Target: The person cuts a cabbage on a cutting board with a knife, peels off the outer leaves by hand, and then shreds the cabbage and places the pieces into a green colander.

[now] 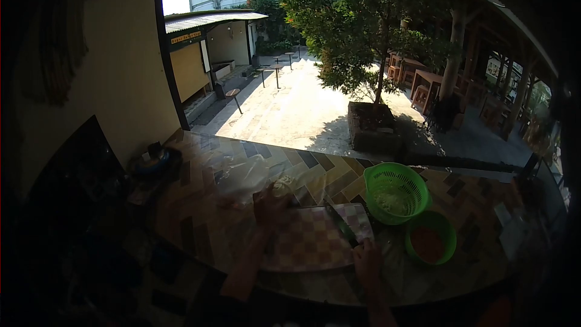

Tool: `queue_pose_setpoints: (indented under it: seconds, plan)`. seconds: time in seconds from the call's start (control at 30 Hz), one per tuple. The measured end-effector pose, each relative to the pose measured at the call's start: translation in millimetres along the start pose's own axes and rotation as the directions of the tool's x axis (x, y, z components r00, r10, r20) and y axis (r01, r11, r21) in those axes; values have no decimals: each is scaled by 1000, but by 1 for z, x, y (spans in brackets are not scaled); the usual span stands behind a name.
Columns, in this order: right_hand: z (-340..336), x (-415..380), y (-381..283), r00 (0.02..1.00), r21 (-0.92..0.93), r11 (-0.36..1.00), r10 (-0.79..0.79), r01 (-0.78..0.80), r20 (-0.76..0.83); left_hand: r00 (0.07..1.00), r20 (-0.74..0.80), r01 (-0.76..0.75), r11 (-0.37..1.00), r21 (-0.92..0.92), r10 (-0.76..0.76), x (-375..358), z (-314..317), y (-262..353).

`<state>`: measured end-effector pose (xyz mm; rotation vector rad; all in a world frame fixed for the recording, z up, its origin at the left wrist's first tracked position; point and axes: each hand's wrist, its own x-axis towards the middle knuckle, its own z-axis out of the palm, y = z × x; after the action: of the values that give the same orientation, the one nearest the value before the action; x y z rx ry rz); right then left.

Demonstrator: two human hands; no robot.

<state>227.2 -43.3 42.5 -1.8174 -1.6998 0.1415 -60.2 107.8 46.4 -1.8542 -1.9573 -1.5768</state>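
Head view, dim over the worktop, bright courtyard beyond. From my remote station I see the two hands apart, one toward each side of a checkered chopping board (311, 248) on the herringbone-patterned counter (200, 230). The right hand (367, 255) is closed around the handle of a knife (342, 224); the blade slants up and leftward from the fist, over the board's right part. The left hand (269, 207) is motion-blurred at the board's upper left, near a pale rounded item (283, 185) just beyond the board; I cannot tell whether its fingers grip anything. Clear plastic sheeting (239, 175) lies crumpled left of that item. Right of the board I log a green perforated basket (419, 183) containing pale shreds (393, 201) and, on its near side, a green bowl (450, 245) with orange-red contents (427, 243). A leafy tree (351, 30) stands in the courtyard.
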Motion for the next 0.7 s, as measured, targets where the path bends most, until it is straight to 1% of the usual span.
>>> queue_pose_setpoints:
  seconds: [0.1, 0.13, 0.17, 0.2, 0.27, 0.3, 0.33, 0.37, 0.4, 0.43, 0.47, 0.5, 0.6, 0.63, 0.7]
  plan:
    - [6, 2, 6, 999, -59, 998, 23, -21, 43, 980, 58, 198, 947, -253, -190, -10, -8, 5]
    - [7, 2, 7, 1000, -34, 999, 13, -12, 27, 940, 173, 342, 825, -450, -295, -15, -16, 17]
    - [7, 3, 8, 1000, -10, 1000, 3, -3, 13, 878, 308, 478, 640, -602, -366, -24, -24, 29]
    - [8, 5, 9, 1000, 13, 1000, -8, 8, -4, 802, 449, 590, 407, -697, -393, -28, -29, 36]
    - [7, 9, 7, 999, -109, 994, -8, 12, 36, 889, 379, 457, 561, -690, -258, -63, -15, 15]
    - [6, 11, 6, 998, -171, 985, -7, 16, 57, 892, 387, 450, 552, -703, -234, -71, -17, 22]
    - [5, 13, 3, 998, -64, 996, -60, 59, -16, 894, 395, 443, 542, -715, -210, -80, -20, 30]
    - [5, 15, -1, 990, 40, 993, -106, 110, -94, 865, 445, 500, 452, -739, -230, -86, -42, 68]
    - [6, 17, -7, 974, 140, 976, -142, 168, -175, 834, 501, 551, 391, -737, -231, -90, -42, 73]
    - [5, 18, -16, 963, 239, 939, -211, 246, -165, 799, 555, 601, 331, -728, -230, -94, -43, 78]
    - [2, 18, -27, 947, 335, 888, -276, 316, -163, 760, 615, 649, 303, -698, -212, -103, -23, 58]
    - [0, 17, -34, 926, 424, 824, -338, 377, -167, 716, 672, 696, 276, -663, -189, -104, -18, 58]
    - [17, 17, -38, 861, 407, 774, -504, 485, -69, 656, 719, 723, 467, -510, -230, -114, -18, 60]
    - [22, 14, -35, 889, 399, 814, -458, 421, -4, 661, 713, 699, 537, -472, -233, -112, -27, 70]
    - [25, 13, -32, 911, 462, 818, -410, 343, 49, 671, 701, 640, 666, -382, -243, -106, -44, 87]
